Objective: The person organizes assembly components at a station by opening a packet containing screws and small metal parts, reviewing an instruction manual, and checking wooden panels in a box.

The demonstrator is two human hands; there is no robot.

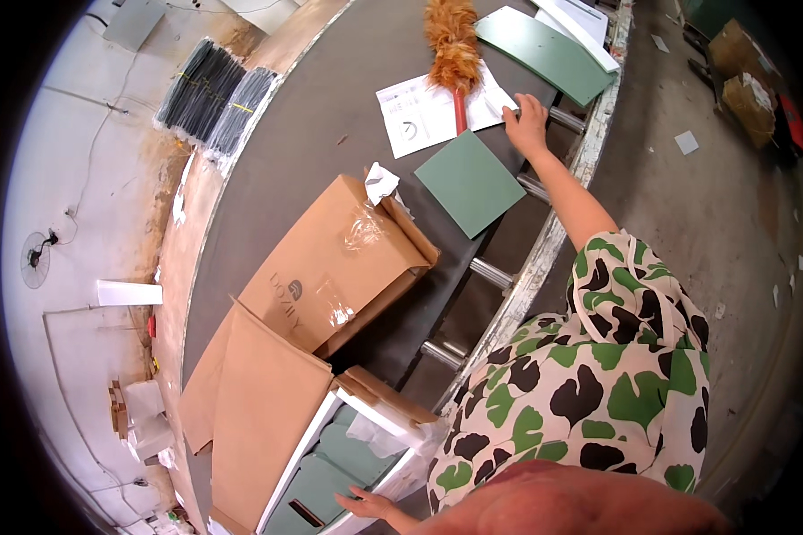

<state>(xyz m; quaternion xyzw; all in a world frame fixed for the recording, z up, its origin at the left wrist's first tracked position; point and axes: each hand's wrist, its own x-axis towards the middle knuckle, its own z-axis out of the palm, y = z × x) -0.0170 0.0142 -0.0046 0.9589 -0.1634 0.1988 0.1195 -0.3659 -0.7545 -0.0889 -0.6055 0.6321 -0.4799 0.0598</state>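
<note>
My right hand (528,127) reaches over the conveyor with its fingers curled on the edge of a printed paper sheet (500,102). A second printed sheet (412,116) lies beside it. Across the papers rests an orange feather duster (455,45) with a red handle. Just below sits a square green panel (470,185), overhanging the belt's near edge. At the bottom, my left hand (366,505) is open, fingers spread, over green panels (330,477) packed with white foam in an open carton (272,401). Whether it touches them I cannot tell.
A second cardboard box (339,263) with tape stands on the dark belt (285,152), crumpled white paper (382,183) at its corner. A curved green panel (549,53) and white boards (580,31) lie at the far end. Metal rollers (491,272) show along the near rail.
</note>
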